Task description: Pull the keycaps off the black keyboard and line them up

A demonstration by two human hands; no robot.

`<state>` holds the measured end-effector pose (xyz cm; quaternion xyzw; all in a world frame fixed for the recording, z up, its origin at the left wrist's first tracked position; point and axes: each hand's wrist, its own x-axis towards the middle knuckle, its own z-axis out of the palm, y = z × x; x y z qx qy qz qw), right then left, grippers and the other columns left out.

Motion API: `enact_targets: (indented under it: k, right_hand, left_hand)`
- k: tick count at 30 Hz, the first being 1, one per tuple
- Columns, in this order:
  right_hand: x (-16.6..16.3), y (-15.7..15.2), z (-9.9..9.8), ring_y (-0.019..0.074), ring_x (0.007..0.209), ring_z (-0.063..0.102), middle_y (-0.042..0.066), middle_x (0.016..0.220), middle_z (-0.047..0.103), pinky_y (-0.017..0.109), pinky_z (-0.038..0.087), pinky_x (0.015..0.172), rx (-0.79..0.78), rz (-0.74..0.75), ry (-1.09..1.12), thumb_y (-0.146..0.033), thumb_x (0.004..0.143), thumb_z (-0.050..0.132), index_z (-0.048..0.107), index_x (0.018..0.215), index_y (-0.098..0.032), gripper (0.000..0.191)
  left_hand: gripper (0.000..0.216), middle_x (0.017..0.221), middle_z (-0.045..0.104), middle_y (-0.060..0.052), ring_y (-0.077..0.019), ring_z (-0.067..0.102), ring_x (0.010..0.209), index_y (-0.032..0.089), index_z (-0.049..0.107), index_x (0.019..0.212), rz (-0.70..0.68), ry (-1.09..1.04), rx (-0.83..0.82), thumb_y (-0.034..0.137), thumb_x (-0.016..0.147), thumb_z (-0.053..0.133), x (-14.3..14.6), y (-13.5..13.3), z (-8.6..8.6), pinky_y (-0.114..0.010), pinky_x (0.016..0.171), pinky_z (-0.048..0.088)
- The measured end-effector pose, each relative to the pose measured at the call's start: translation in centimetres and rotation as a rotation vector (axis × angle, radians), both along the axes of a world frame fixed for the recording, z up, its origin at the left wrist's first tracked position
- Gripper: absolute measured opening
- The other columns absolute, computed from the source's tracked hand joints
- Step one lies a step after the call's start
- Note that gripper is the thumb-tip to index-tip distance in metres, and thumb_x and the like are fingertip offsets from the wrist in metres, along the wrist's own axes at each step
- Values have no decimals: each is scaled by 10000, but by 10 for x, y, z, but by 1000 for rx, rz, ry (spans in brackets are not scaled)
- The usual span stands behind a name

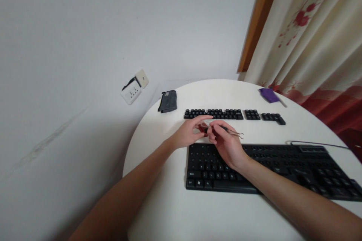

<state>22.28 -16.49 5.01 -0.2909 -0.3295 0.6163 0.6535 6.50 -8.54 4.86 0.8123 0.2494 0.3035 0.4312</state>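
My left hand (188, 131) is curved above the table, just beyond the keyboard's left part, its thumb and fingers around a small black piece (206, 130) that looks like a keycap. Close against it, my right hand (226, 141) grips a wire keycap puller (236, 133), whose thin metal prongs stick out to the right. A pale bit shows between the hands, too small to name. Beneath my right hand and forearm lies a black keyboard (226, 184). Its front rows carry keycaps, while several places at the upper left look bare. Behind the hands, loose black keycaps (234, 114) stand in grouped rows.
The round white table (158, 211) meets a white wall. A dark grey pouch (169, 101) lies at the back left. On the back right is a purple cloth-like piece with a pale handle (269, 95). The keyboard's cable (319, 144) runs right, near a floral curtain (311, 45).
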Motion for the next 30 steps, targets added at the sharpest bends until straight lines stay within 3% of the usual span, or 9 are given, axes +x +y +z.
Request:
enact_targets:
  k: [4, 7, 12, 15, 20, 30]
  right_hand:
    - [1, 1, -1, 109, 576, 445, 2, 683, 607, 238, 303, 505, -2, -36, 21, -285, 811, 705, 676, 820, -202, 89]
    - [1, 1, -1, 105, 566, 438, 1, 666, 603, 235, 289, 500, -16, -31, 31, -269, 808, 706, 672, 800, -196, 81]
    - [1, 0, -1, 103, 558, 437, 3, 645, 603, 236, 278, 495, -41, -26, 38, -245, 804, 702, 675, 777, -186, 69]
    - [1, 0, -2, 104, 554, 439, 2, 638, 602, 237, 277, 492, -50, -26, 44, -242, 794, 705, 675, 768, -188, 67]
    - [1, 0, 0, 105, 541, 432, -3, 606, 587, 240, 270, 488, -66, -23, 39, -249, 778, 713, 668, 748, -185, 83]
    - [-1, 0, -1, 97, 504, 403, -11, 565, 573, 235, 229, 462, -107, -4, 0, -244, 753, 701, 659, 742, -177, 80]
  left_hand:
    - [216, 1028, 715, -80, -170, 652, 937, 165, 706, 1045, 140, 87, 162, 214, 839, 663, -15, 16, 8, -297, 883, 528]
    - [220, 1047, 693, -103, -179, 649, 922, 148, 716, 976, 324, 1, 246, 268, 793, 707, -31, 33, 12, -282, 810, 552]
    - [247, 872, 687, -64, -150, 634, 758, 149, 727, 952, 622, 17, 266, 304, 762, 712, -48, 50, 12, -254, 690, 543]
    - [272, 816, 704, -53, -157, 652, 739, 147, 718, 933, 601, 53, 163, 313, 718, 739, -52, 53, 7, -269, 716, 543]
    - [247, 712, 701, -47, -176, 669, 700, 139, 691, 808, 445, 227, -64, 283, 626, 777, -56, 54, -3, -259, 653, 517]
    - [274, 651, 697, -46, -161, 611, 608, 122, 754, 783, 471, 440, -111, 295, 576, 800, -64, 56, -10, -247, 559, 430]
